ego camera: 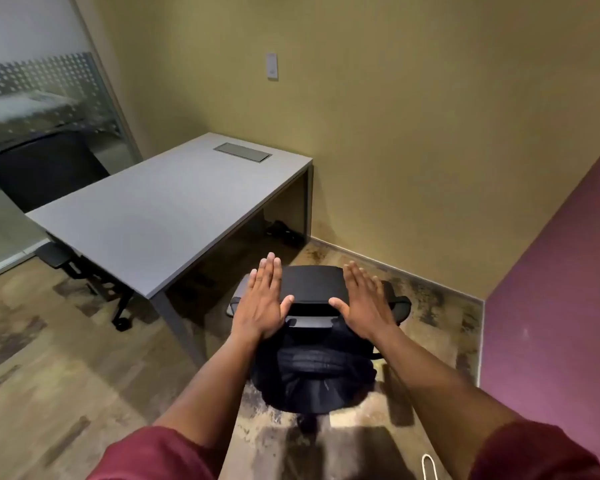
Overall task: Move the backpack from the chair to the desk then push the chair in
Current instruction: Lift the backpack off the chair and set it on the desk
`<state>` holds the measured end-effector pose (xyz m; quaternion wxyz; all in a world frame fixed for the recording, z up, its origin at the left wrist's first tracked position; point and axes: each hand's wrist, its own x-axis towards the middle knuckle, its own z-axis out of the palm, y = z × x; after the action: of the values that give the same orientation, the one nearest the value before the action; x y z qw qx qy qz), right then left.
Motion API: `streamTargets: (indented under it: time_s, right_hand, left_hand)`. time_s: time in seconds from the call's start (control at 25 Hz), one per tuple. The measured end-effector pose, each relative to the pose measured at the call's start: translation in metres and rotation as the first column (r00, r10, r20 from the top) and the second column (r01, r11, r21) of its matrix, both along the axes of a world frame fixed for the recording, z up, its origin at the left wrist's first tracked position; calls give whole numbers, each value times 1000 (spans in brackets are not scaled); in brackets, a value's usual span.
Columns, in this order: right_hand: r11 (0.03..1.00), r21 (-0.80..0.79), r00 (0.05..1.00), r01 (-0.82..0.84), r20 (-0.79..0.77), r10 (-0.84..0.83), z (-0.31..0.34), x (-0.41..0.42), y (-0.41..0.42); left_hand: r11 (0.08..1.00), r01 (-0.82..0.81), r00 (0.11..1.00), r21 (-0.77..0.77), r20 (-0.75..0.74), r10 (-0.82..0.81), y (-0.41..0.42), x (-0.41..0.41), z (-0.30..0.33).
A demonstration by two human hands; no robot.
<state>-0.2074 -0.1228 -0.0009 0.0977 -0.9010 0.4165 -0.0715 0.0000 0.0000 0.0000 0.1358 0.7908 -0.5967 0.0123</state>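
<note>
A black backpack (pixel 314 379) lies on the seat of a black office chair (pixel 312 284) that stands off the near right corner of a grey desk (pixel 153 216). The chair's backrest faces away from me, toward the yellow wall. Both my hands hover flat above the chair, palms down and fingers spread. My left hand (pixel 262 299) is over the chair's left side, and my right hand (pixel 364 301) over its right side. Neither hand holds anything. The backpack's lower part is partly hidden between my forearms.
A second black chair (pixel 70 265) is tucked under the desk's far left side. A cable hatch (pixel 242 152) sits in the desk top. A glass partition (pixel 39 109) stands at left, a purple wall (pixel 561 289) at right. Dark shoes (pixel 283 232) lie under the desk.
</note>
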Motion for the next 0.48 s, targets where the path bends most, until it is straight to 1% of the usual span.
streamTargets:
  time_s: [0.16, 0.28, 0.4, 0.48]
  right_hand:
    - [997, 52, 997, 62, -41, -60, -19, -1, 4]
    - [990, 78, 993, 114, -27, -112, -24, 5, 2]
    - [981, 75, 984, 177, -19, -176, -28, 7, 2]
    - [968, 102, 973, 229, -13, -229, -30, 8, 3]
  left_hand:
    - [994, -23, 1000, 111, -2, 23, 3, -6, -19]
    - [991, -52, 998, 127, -34, 57, -1, -8, -25]
    - [983, -111, 992, 145, -48, 119, -4, -10, -30]
    - [974, -157, 984, 162, -60, 169, -6, -11, -31]
